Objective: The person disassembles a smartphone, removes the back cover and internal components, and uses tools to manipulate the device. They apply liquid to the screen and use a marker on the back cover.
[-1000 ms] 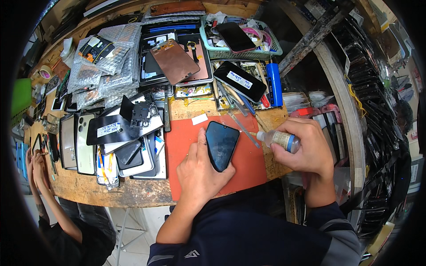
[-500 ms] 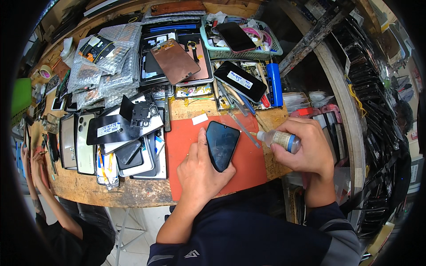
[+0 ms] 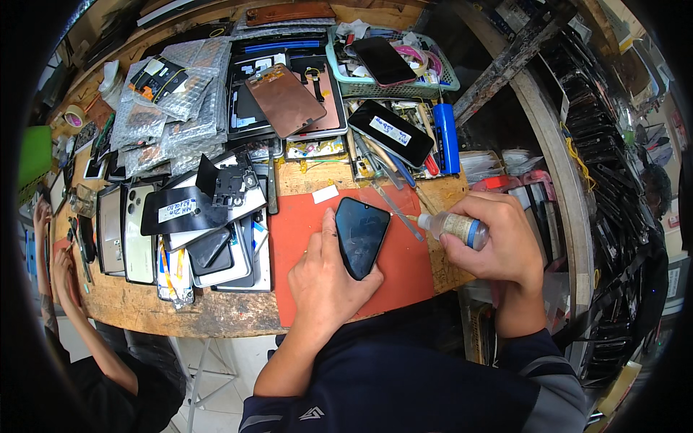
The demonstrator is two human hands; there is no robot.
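Note:
A dark smartphone (image 3: 362,238), screen up, is tilted over a red-orange mat (image 3: 404,270). My left hand (image 3: 323,278) grips it along its left and lower edges, thumb at the lower right corner. My right hand (image 3: 505,234) is wrapped round a small clear squeeze bottle (image 3: 455,229) with a blue-banded label. The bottle lies nearly level, its thin nozzle pointing left at the phone's upper right edge. Whether liquid comes out is too small to tell. Under the nozzle, a clear flat strip (image 3: 404,216) crosses the mat's edge, and a small white label (image 3: 325,193) lies above the phone.
Left of the mat is a pile of phones and parts (image 3: 216,249), with bubble-wrapped packs (image 3: 173,108) behind. A labelled black phone (image 3: 392,133) rests on tools beside a blue cylinder (image 3: 446,137). Behind stands a green basket (image 3: 433,83). Another person's forearm (image 3: 97,328) shows far left.
My hands, the phone and the bottle stay in place. At the far left, the other person's hands and forearms have shifted slightly.

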